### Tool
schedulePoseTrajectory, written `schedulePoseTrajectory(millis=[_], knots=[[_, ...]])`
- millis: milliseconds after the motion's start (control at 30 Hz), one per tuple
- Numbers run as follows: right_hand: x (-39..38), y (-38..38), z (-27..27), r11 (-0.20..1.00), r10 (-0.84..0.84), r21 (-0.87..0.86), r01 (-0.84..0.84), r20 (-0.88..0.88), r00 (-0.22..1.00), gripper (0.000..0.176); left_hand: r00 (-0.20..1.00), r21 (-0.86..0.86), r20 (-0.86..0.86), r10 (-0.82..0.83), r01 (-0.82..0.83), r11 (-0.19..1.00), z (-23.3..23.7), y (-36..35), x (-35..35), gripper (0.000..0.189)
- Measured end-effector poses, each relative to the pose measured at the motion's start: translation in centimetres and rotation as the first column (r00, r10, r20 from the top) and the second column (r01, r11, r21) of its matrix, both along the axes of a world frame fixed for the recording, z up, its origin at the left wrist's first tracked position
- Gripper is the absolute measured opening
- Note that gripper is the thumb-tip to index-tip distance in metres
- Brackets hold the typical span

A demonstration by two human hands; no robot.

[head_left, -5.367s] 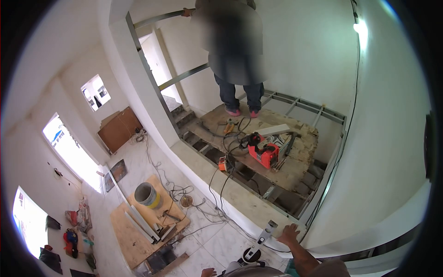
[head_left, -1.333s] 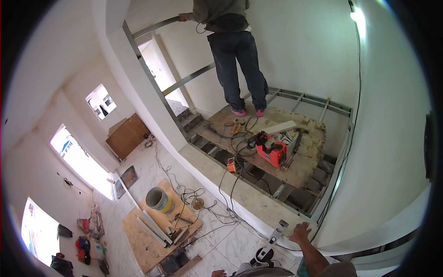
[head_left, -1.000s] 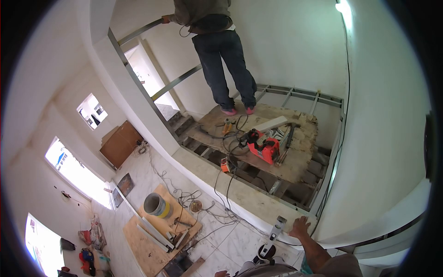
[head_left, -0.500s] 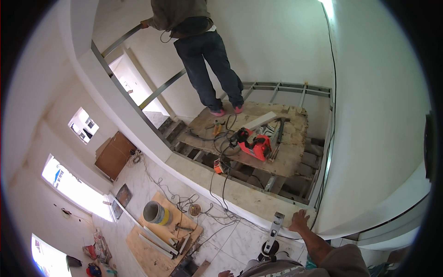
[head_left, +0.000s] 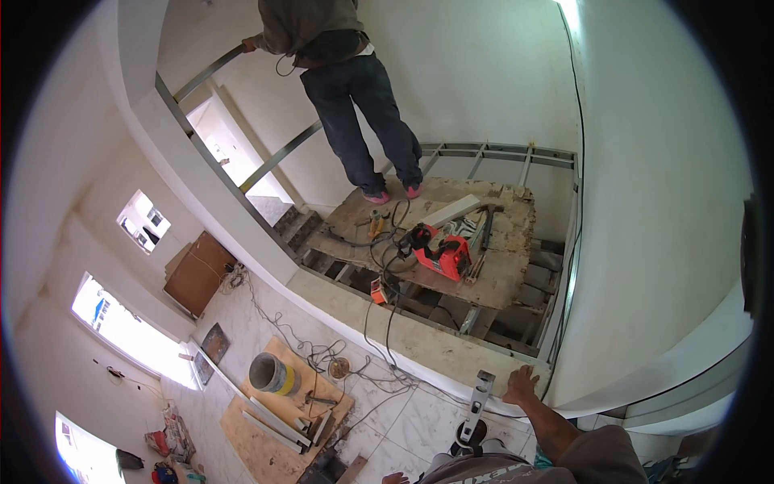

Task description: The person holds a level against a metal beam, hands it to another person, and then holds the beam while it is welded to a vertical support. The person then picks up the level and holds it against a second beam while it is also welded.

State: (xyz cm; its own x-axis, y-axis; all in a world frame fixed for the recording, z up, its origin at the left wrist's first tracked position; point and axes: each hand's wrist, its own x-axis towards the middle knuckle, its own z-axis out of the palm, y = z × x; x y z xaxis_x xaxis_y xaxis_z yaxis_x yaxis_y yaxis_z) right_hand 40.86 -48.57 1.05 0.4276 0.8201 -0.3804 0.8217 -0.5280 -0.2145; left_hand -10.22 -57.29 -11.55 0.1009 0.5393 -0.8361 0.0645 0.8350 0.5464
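Barely visible, left hand [head_left: 394,478] is cropped; right hand [head_left: 522,385] rests on ledge [head_left: 427,347].

Grey-brown short sleeve [head_left: 601,452], bare forearm [head_left: 544,419]

Free along the bare ledge [head_left: 411,339] to the left of the right hand [head_left: 522,385], as far as the cables [head_left: 385,323] hanging over its edge. Just beside the fingers [head_left: 528,373], blocked by the upright metal bar [head_left: 477,399]. Closed on the right by the white wall [head_left: 645,242]. Beyond the ledge, open gaps [head_left: 504,323] between joists, then boards [head_left: 504,270] crowded with a red machine [head_left: 442,254], more cables and loose profiles [head_left: 453,211]. Further back, barred by another person's legs [head_left: 363,121].
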Motion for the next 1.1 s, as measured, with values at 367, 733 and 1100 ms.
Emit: schedulePoseTrajectory(millis=[367, 733, 1100], knots=[[0.1, 0.0, 0.2, 1.000, -0.003, -0.002, 0.003, -0.012, 1.000, 0.077, 1.000, 0.013, 0.022, 0.011, -0.012, 1.000, 1.7, -0.6, 1.2, 0.042], [0.0, 0.0, 0.6, 1.000, 0.009, -0.011, -0.009, -0.003, 1.000, 0.076, 0.999, 0.030, 0.041, 0.016, -0.018, 0.999, 3.7, -0.7, 2.3, 0.042], [0.0, -0.1, 0.1, 1.000, 0.003, 0.016, -0.003, -0.004, 1.000, 0.075, 0.998, 0.047, 0.058, 0.016, -0.018, 0.999, 3.9, -0.9, 2.5, 0.042]])
